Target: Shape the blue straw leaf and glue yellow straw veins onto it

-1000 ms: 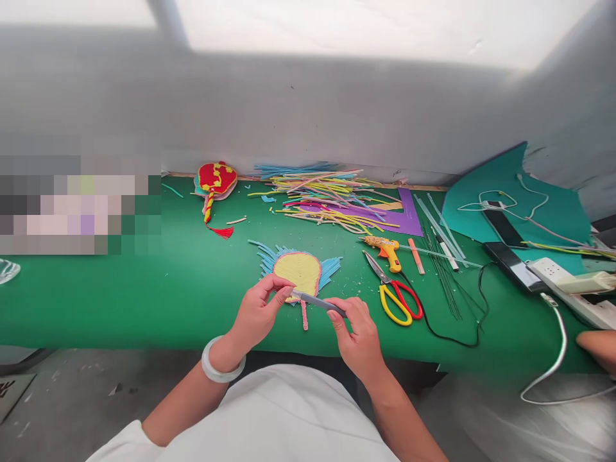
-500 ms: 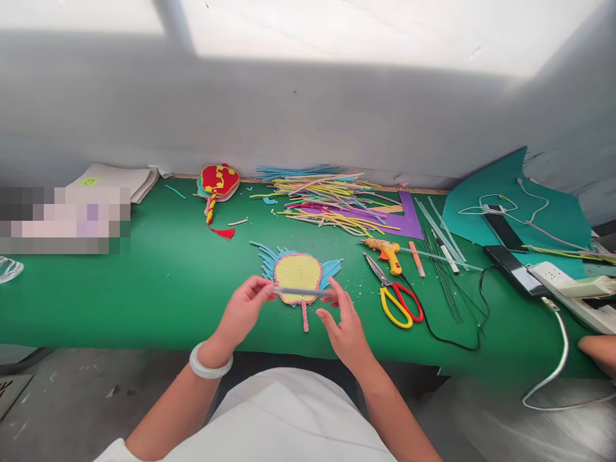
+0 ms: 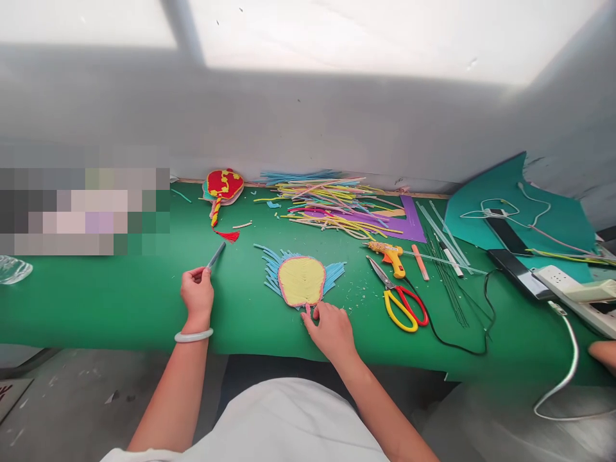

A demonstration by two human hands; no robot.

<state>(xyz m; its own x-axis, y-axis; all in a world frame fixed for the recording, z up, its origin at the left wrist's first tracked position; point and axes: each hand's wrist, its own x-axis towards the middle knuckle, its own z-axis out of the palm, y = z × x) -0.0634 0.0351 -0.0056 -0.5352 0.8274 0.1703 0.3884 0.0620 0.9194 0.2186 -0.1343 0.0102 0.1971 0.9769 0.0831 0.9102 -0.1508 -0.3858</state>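
A slim grey pen-like stick (image 3: pixel 217 254) points up and to the right from the closed fingers of my left hand (image 3: pixel 196 296), over the left part of the green table. My right hand (image 3: pixel 333 327) pinches the pink handle of a fan (image 3: pixel 301 281) lying flat in front of me. The fan has a yellow face and a pink rim, and blue strips (image 3: pixel 334 273) stick out from under it on both sides. Most of the handle is hidden by my fingers. Right of the fan are scissors (image 3: pixel 404 307) with yellow and red handles.
A yellow glue gun (image 3: pixel 392 258) with a black cord lies above the scissors. Coloured strips (image 3: pixel 332 192) are piled at the back, near a red fan (image 3: pixel 225 184) with a tassel. Power strips (image 3: pixel 572 295) stand at right, where another person's arm (image 3: pixel 604 353) shows.
My left hand has moved left, away from the fan, with the grey stick. The right hand has come off the stick and down onto the fan's handle. The view has shifted slightly.
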